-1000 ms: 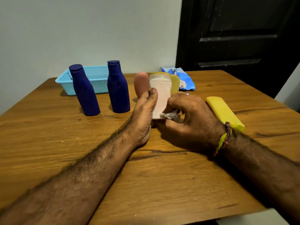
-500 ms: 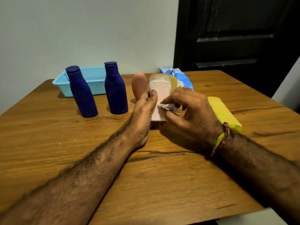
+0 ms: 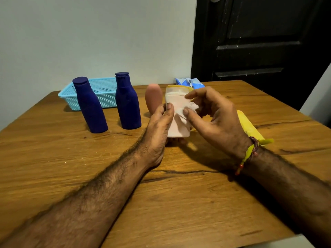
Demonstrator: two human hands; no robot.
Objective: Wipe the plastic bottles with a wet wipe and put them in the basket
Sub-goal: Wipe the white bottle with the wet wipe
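A pale pink bottle [image 3: 177, 126] with a whitish cap stands upright at the table's middle. My left hand [image 3: 158, 129] grips its left side, thumb on the front. My right hand [image 3: 213, 117] pinches a white wet wipe [image 3: 188, 109] against the bottle's upper front. Two dark blue bottles [image 3: 90, 106] [image 3: 127, 102] stand to the left. A salmon-pink bottle [image 3: 153, 98] stands just behind my left hand. A yellow bottle [image 3: 248, 125] lies on its side behind my right wrist. The light blue mesh basket [image 3: 104, 90] sits at the back left.
A blue and white wipe packet [image 3: 188, 81] lies at the back behind the held bottle. Behind the wooden table [image 3: 179, 203] are a pale wall and a black door [image 3: 259, 38] on the right.
My right hand has slid the wipe from the bottle's base up to its upper front. My left hand keeps its hold on the bottle.
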